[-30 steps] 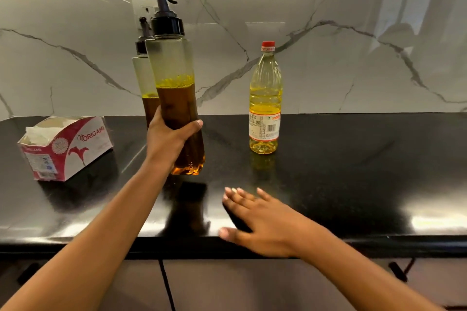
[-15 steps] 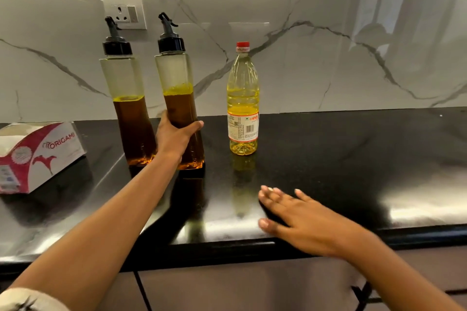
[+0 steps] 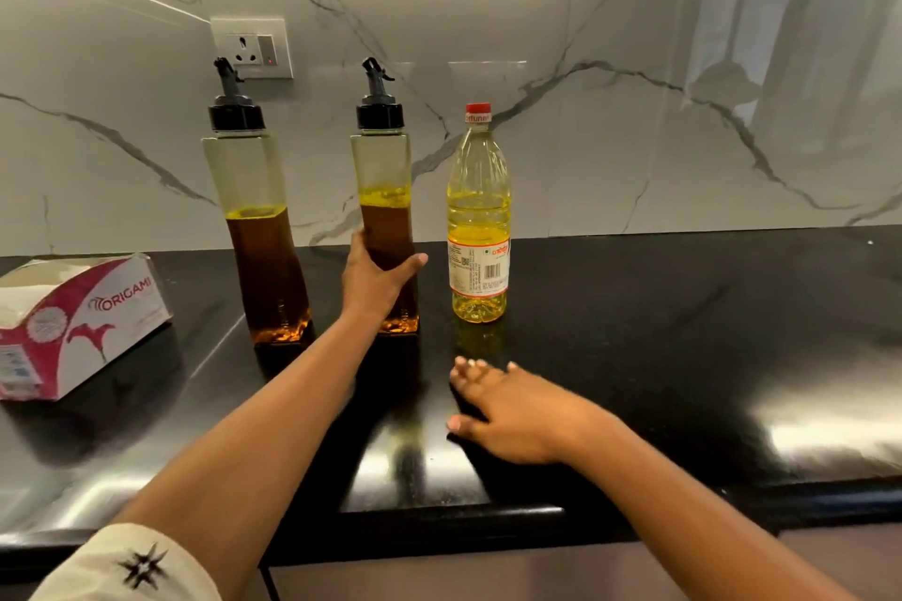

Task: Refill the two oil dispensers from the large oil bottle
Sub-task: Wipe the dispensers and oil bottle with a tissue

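Two tall clear oil dispensers with black spout caps stand upright on the black counter, each about half full of dark amber oil. My left hand grips the lower body of the right dispenser. The left dispenser stands free beside it. To the right stands the large oil bottle, filled with yellow oil, with a red cap and a white label. My right hand rests flat on the counter in front of that bottle, fingers spread, holding nothing.
An open red and white tissue box lies at the left of the counter. A wall socket sits on the marble wall behind the dispensers. The counter's front edge runs below my arms.
The right dispenser, held up a second ago, now stands on the counter next to the bottle with my left hand still round it. My right hand stays flat on the counter.
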The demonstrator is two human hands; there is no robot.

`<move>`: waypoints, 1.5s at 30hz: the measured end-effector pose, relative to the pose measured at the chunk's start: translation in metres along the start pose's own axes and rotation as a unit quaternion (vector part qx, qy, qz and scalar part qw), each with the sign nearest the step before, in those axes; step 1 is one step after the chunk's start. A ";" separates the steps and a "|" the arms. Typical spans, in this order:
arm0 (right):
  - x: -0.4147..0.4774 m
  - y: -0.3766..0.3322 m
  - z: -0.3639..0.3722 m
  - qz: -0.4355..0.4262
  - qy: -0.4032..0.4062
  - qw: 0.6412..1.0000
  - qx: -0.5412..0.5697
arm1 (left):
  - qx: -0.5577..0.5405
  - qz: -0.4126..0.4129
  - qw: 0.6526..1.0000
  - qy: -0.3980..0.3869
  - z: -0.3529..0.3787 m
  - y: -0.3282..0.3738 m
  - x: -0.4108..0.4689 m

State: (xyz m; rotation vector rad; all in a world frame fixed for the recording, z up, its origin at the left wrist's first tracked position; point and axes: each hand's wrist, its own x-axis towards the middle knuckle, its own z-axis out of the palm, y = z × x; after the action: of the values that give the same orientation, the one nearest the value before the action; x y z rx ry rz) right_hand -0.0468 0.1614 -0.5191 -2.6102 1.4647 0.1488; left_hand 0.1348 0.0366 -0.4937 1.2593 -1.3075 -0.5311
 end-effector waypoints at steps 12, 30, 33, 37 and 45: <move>0.053 -0.049 -0.009 -0.036 -0.017 0.999 0.014 | 0.048 0.027 0.989 0.140 -0.151 -0.018 0.008; 0.228 -0.153 -0.030 -0.052 0.003 0.998 0.033 | -0.017 0.039 0.989 0.144 -0.230 -0.034 0.070; 0.206 -0.176 0.006 -0.197 0.016 0.980 0.034 | -0.008 0.047 0.988 0.150 -0.249 -0.039 0.072; 0.226 -0.136 -0.001 -0.090 0.040 0.995 0.016 | -0.030 0.055 0.988 0.144 -0.261 -0.049 0.075; 0.252 -0.192 -0.017 -0.166 -0.009 0.986 0.017 | -0.036 0.061 0.989 0.129 -0.269 -0.058 0.075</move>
State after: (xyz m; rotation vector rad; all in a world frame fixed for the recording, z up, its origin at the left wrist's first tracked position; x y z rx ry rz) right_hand 0.2487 0.0459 -0.5269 -2.7678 0.9961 0.1069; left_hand 0.4171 0.0543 -0.4575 1.1376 -1.1295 -0.3145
